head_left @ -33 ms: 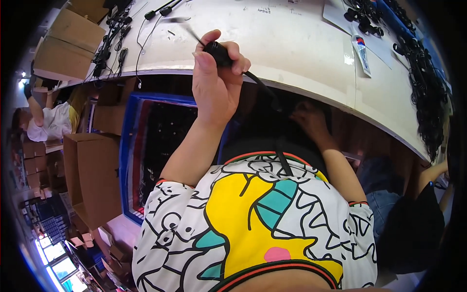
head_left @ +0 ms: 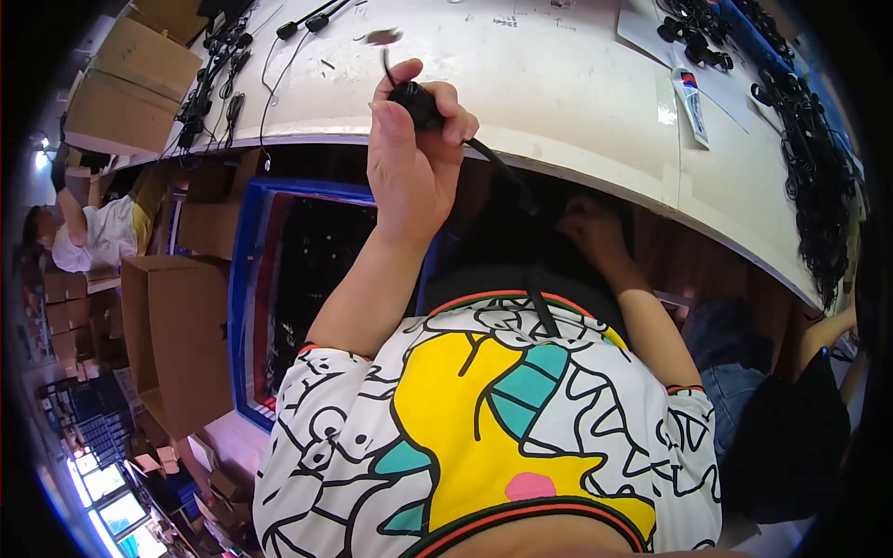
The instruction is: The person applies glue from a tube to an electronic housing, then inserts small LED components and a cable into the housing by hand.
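My left hand (head_left: 414,153) is raised at the table's front edge, fingers closed round a black rounded piece (head_left: 416,104). A thin cable (head_left: 386,63) sticks up out of it, and its brownish end is blurred by motion. From below the fingers a thicker black stem (head_left: 498,163) slants down to the right, into the shadow under the tabletop. My right hand (head_left: 591,228) is low in that shadow, near the stem's lower end. Its fingers are bent together; what they hold is too dark to make out.
On the white table (head_left: 558,84) lie a white tube (head_left: 690,107), bundled black cables (head_left: 814,186) and more stemmed black pieces (head_left: 302,26). A blue-rimmed bin (head_left: 240,307) stands left of my lap, beside an open cardboard box (head_left: 181,335). Other people (head_left: 98,237) sit at both sides.
The thin cable's free end has swung to the right and now stands more upright above my left hand. Both my hands look unmoved. The person at far left has shifted an arm slightly.
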